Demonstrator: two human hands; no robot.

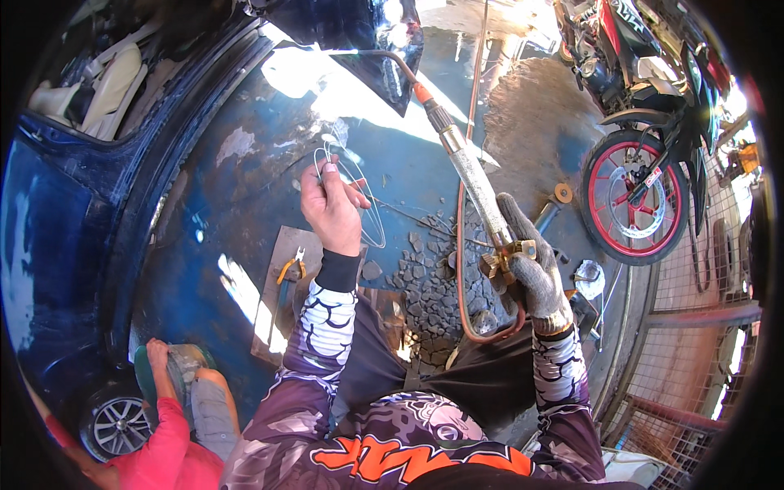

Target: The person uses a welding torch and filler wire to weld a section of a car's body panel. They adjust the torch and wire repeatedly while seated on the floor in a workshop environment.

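Observation:
My bare left hand (333,202) pinches a loosely coiled thin wire (377,214) between thumb and fingers. In my gloved right hand (531,265) is a gas torch (476,181) with brass valves at its base. Its bent copper neck points up and left past the corner of a dark panel (400,77). A bright line shows at the nozzle, but glare hides whether it is a flame. From the torch base a brown hose (463,278) loops down and then runs away up the floor. Yellow-handled pliers (291,266) lie on a board below my left hand.
A dark blue car body (61,212) with an open doorway fills the left. At lower left a person in a red shirt (175,449) crouches by a wheel. Broken grey chips (429,278) cover the floor before me. A motorcycle (637,188), an angle grinder (551,208) and wire mesh (694,359) stand right.

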